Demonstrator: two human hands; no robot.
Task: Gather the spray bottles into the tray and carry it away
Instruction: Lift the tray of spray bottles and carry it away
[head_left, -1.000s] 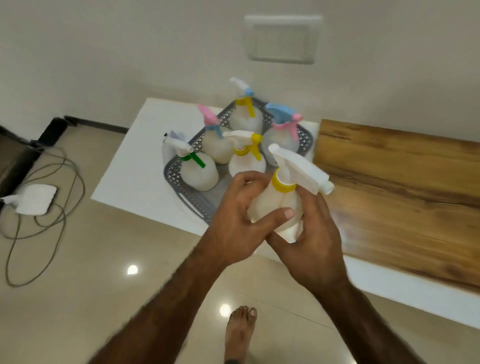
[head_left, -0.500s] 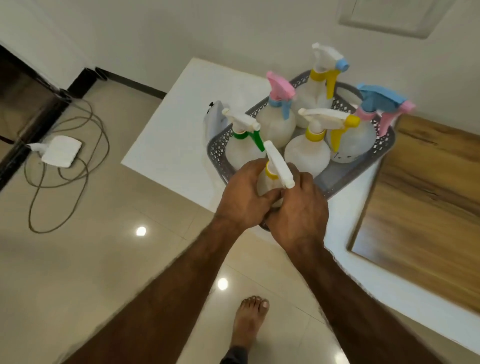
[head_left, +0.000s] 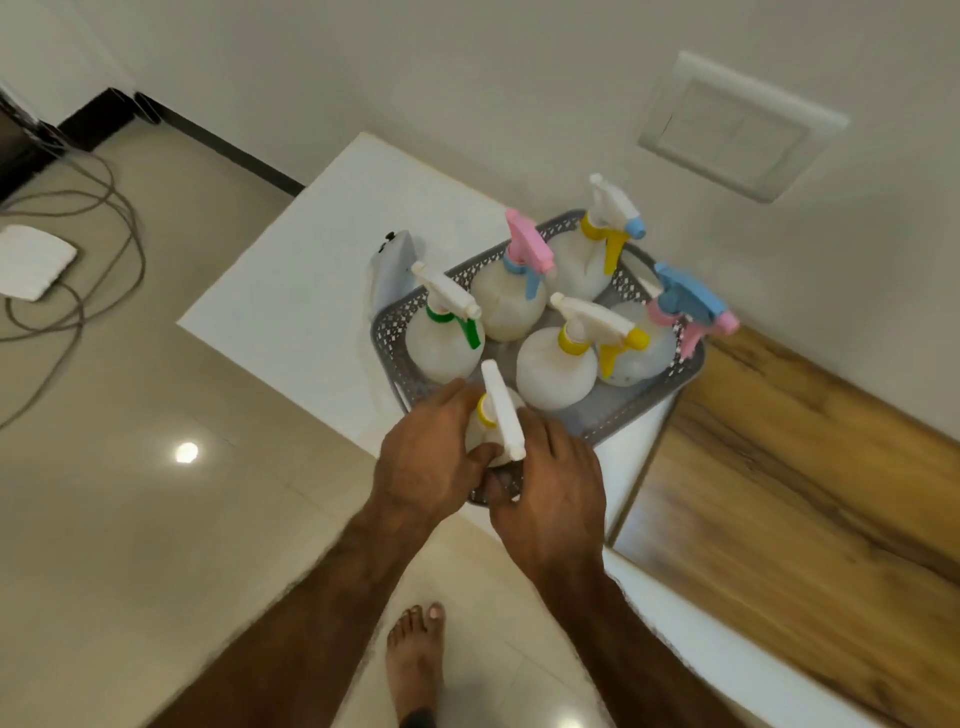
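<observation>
A grey perforated tray (head_left: 652, 397) rests on a white tabletop (head_left: 311, 291) and holds several round white spray bottles with coloured triggers. Both hands wrap a white spray bottle with a yellow collar (head_left: 496, 415) at the tray's near corner; its base is hidden behind my fingers. My left hand (head_left: 431, 457) grips its left side, my right hand (head_left: 553, 486) its right side. Behind it stand a green-trigger bottle (head_left: 444, 338) and a yellow-trigger bottle (head_left: 561, 364).
A wooden board (head_left: 810, 478) lies on the table to the right of the tray. A small white device (head_left: 395, 265) sits left of the tray. Cables and a white adapter (head_left: 31, 260) lie on the tiled floor. My bare foot (head_left: 415, 654) is below.
Both hands carried the yellow-collar bottle from in front of the table to the tray's near corner and lowered it there. The camera view shifted and tilted.
</observation>
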